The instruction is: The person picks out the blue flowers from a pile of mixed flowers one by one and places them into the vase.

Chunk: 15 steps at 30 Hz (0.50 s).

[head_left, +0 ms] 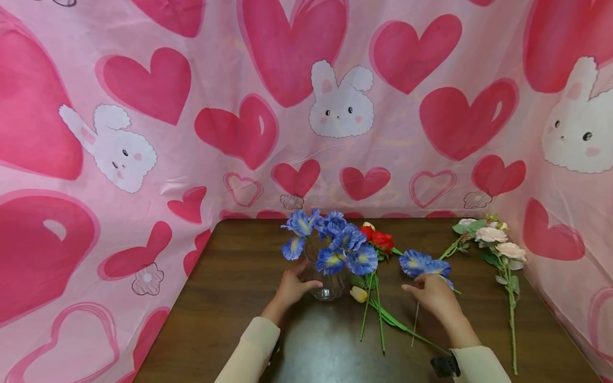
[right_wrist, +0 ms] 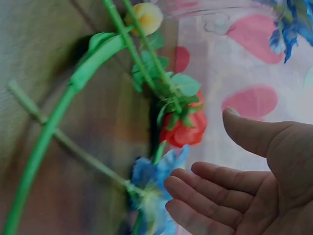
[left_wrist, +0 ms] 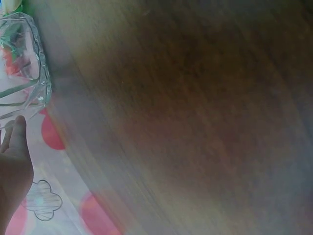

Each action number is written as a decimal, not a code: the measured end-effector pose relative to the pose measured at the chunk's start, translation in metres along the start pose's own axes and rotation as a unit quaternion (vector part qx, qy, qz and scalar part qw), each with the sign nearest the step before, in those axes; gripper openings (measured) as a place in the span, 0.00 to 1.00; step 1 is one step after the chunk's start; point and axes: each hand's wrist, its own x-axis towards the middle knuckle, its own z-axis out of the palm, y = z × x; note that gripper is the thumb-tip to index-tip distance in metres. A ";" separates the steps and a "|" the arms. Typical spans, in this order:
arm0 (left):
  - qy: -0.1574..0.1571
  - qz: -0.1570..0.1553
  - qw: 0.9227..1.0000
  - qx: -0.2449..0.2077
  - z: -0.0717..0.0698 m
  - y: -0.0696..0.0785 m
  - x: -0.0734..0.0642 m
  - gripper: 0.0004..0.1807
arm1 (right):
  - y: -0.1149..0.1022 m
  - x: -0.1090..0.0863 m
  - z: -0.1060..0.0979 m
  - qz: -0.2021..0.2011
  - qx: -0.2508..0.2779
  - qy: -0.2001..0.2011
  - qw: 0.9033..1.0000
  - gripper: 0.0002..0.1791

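Note:
A clear glass vase [head_left: 328, 291] with several blue irises [head_left: 342, 242] in its mouth stands on the table. My left hand [head_left: 290, 290] holds its left side, thumb toward the front; in the left wrist view the fingertips meet the glass [left_wrist: 45, 83]. Above another blue iris [head_left: 417, 262] lying to the right is my right hand [head_left: 439, 300]. The right wrist view shows that hand [right_wrist: 244, 196] with fingers extended, thumb apart and nothing in its grasp, the iris [right_wrist: 159, 191] just beyond the fingertips.
Red roses [head_left: 380, 240] and a yellow tulip [head_left: 358, 294] lie right of the vase, their green stems crossing toward the front. Pale pink roses [head_left: 510, 252] lie along the right side of the brown table [head_left: 239, 266]. A heart-and-rabbit cloth [head_left: 397, 154] hangs behind and at both sides.

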 end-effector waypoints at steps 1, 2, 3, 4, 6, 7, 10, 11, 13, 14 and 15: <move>-0.001 0.000 1.000 -0.003 0.000 0.000 0.000 0.42 | 0.003 -0.001 0.000 0.007 0.000 -0.006 1.000 0.27; -0.002 0.000 1.000 -0.006 0.000 0.000 0.000 0.42 | 0.006 -0.003 0.001 0.011 -0.004 -0.011 1.000 0.25; -0.002 0.000 1.000 -0.007 0.000 0.000 0.000 0.42 | 0.008 -0.004 0.002 0.015 -0.006 -0.016 1.000 0.23; -0.003 0.001 1.000 -0.007 0.000 0.001 0.000 0.42 | 0.011 -0.006 0.004 0.018 -0.010 -0.020 1.000 0.22; -0.005 0.000 1.000 -0.009 -0.001 0.001 0.000 0.42 | 0.016 -0.010 0.007 0.033 -0.016 -0.030 0.999 0.25; -0.007 -0.004 1.000 -0.008 -0.001 0.001 0.000 0.43 | 0.019 -0.011 0.009 0.036 -0.021 -0.033 0.999 0.27; -0.012 -0.006 1.000 -0.008 -0.001 0.001 0.000 0.43 | 0.025 -0.014 0.013 0.039 -0.037 -0.041 0.998 0.25; -0.013 -0.008 1.000 -0.009 -0.002 0.001 0.000 0.43 | 0.026 -0.015 0.013 0.043 -0.041 -0.046 0.997 0.23; -0.014 -0.009 1.000 -0.009 -0.002 0.001 0.000 0.43 | 0.029 -0.016 0.015 0.044 -0.049 -0.056 0.996 0.21; -0.015 -0.005 1.000 -0.009 -0.002 0.001 0.000 0.43 | 0.030 -0.016 0.016 0.046 -0.052 -0.062 0.996 0.20; -0.014 -0.004 1.000 -0.008 -0.002 0.001 0.000 0.43 | 0.031 -0.017 0.017 0.048 -0.054 -0.066 0.995 0.20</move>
